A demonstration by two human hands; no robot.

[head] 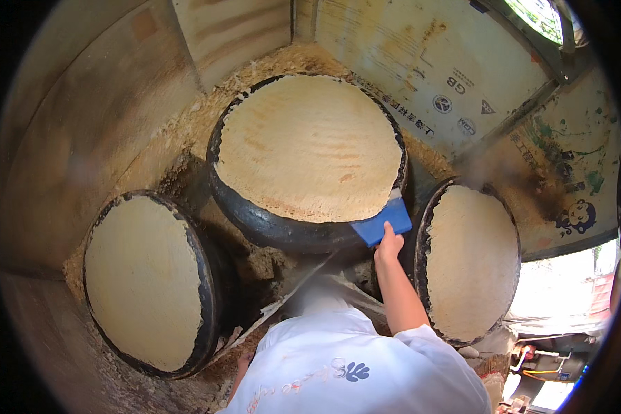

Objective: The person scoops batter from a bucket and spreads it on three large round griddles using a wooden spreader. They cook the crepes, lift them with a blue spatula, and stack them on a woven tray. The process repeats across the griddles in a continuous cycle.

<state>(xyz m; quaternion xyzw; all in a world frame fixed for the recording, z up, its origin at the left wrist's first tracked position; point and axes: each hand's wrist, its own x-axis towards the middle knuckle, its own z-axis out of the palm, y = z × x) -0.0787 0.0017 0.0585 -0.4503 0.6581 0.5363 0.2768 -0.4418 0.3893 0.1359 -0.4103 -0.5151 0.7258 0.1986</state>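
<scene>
My right hand [390, 242] grips a blue plastic scraper [385, 222], whose upper corner touches the lower right edge of a thin pancake sheet [310, 147]. That sheet covers most of a large round black griddle [277, 230] and has light brown patches and ragged edges. Two more black griddles carry pale sheets: one sheet [145, 284] at the left, the other [471, 264] at the right. Only a small part of my left hand [245, 360] shows, low beside my white shirt; its fingers and anything in them are hidden.
Stained panels [93, 103] stand around the griddles, those at the right bearing print. Dry crumbs and residue [300, 58] lie behind the middle griddle. Dark gaps and a thin bar [284, 300] lie between the griddles and my body. Hoses and fittings [541, 362] are at the lower right.
</scene>
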